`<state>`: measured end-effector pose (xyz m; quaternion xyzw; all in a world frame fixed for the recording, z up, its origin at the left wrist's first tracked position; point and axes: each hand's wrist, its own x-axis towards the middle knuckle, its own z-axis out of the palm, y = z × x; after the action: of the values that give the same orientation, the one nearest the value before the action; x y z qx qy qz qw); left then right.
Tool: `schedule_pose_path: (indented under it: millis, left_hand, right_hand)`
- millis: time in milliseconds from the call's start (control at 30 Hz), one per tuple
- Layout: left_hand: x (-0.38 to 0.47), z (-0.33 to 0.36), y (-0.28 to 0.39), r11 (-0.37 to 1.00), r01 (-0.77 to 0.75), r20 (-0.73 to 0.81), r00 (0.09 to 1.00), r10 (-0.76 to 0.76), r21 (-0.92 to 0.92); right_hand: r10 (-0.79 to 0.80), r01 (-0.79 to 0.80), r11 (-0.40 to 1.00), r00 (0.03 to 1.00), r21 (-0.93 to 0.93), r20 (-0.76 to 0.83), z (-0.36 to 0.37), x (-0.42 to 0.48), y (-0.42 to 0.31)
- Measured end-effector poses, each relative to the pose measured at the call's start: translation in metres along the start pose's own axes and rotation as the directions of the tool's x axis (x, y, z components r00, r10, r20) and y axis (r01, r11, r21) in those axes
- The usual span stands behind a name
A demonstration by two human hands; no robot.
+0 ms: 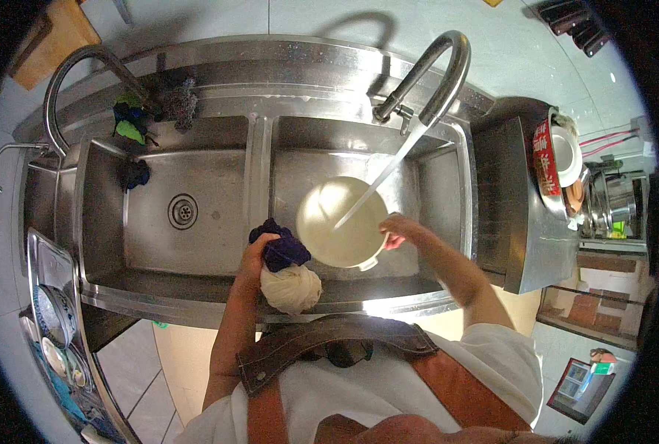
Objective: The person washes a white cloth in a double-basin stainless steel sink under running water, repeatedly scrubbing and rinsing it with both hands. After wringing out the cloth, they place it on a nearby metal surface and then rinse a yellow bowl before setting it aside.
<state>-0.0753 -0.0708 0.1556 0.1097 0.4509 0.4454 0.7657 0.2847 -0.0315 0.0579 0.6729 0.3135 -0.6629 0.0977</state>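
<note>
My left hand (pixel 254 258) grips a bunched dark purple cloth (pixel 287 248) over the front of the divider between two stainless steel sink basins. Just below that cloth is a bundled cream cloth (pixel 290 291); whether my fingers hold it too is hidden. Inside the right sink basin (pixel 438 222), a round cream pot (pixel 321 213) has its mouth facing up. My right hand (pixel 399 228) grasps the pot's right rim or handle, partly hidden by the fingers. Water (pixel 382 173) runs from the right gooseneck faucet (pixel 456 61) into the pot.
A drain (pixel 184 211) and a dark cloth (pixel 137 174) are in the left sink basin. A green and black cloth (pixel 128 119) and a steel wool scrubber (pixel 180 104) sit by the left faucet (pixel 57 83). Bowls (pixel 54 316) stand at far left; a steel cabinet (pixel 549 244) borders the right.
</note>
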Motion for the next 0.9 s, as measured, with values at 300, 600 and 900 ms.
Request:
schedule_pose_path:
  millis: [300, 600, 900]
  left_hand:
    - [-0.016, 0.001, 0.017, 0.990, -0.123, 0.020, 0.992, 0.122, 0.062]
    - [-0.001, -0.019, 0.027, 0.999, -0.040, 0.030, 0.999, 0.041, -0.002]
    - [0.001, 0.030, 0.009, 0.996, -0.002, -0.003, 1.000, 0.002, 0.087]
  right_hand:
    - [-0.195, 0.243, 0.852, 0.969, 0.463, -0.149, 0.044, -0.057, 0.013]
    - [-0.177, 0.180, 0.899, 0.983, 0.398, -0.046, 0.063, -0.015, 0.030]
    - [-0.214, 0.240, 0.866, 0.971, 0.438, -0.110, 0.061, -0.011, 0.055]
